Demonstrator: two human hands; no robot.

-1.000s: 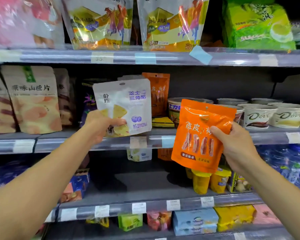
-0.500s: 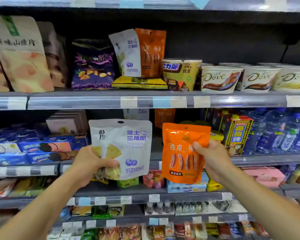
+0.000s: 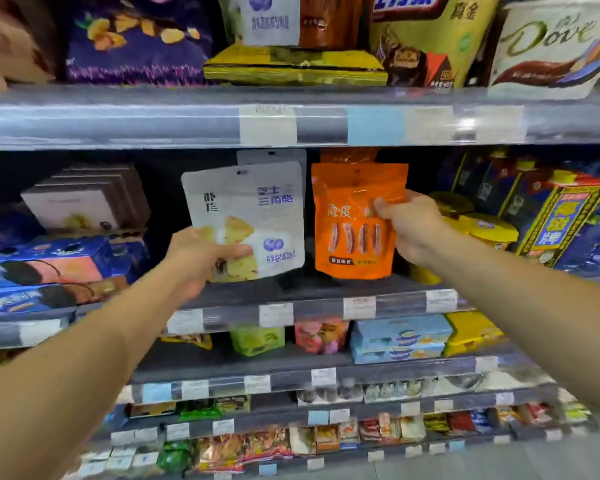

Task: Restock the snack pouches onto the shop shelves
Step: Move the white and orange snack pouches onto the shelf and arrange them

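My left hand (image 3: pixel 201 258) grips the lower left corner of a white cheese pouch (image 3: pixel 253 209) with blue lettering. It stands upright over the middle shelf (image 3: pixel 291 289), in front of another white pouch (image 3: pixel 274 157). My right hand (image 3: pixel 409 223) pinches the right side of an orange pouch (image 3: pixel 350 230), also upright on that shelf, with a second orange pouch (image 3: pixel 347 155) behind it. The two held pouches stand side by side with a narrow gap between them.
White boxes (image 3: pixel 84 199) and blue biscuit packs (image 3: pixel 42 268) sit left of the pouches. Yellow tubs (image 3: pixel 482 226) and a yellow-blue carton (image 3: pixel 561 216) stand to the right. The shelf above (image 3: pixel 187 119) carries a purple bag, chocolate tubs and more pouches. Lower shelves hold small snack packs.
Both hands have pushed the pouches forward and into the middle shelf, in front of matching pouches. The view has dropped and moved closer to the shelves.
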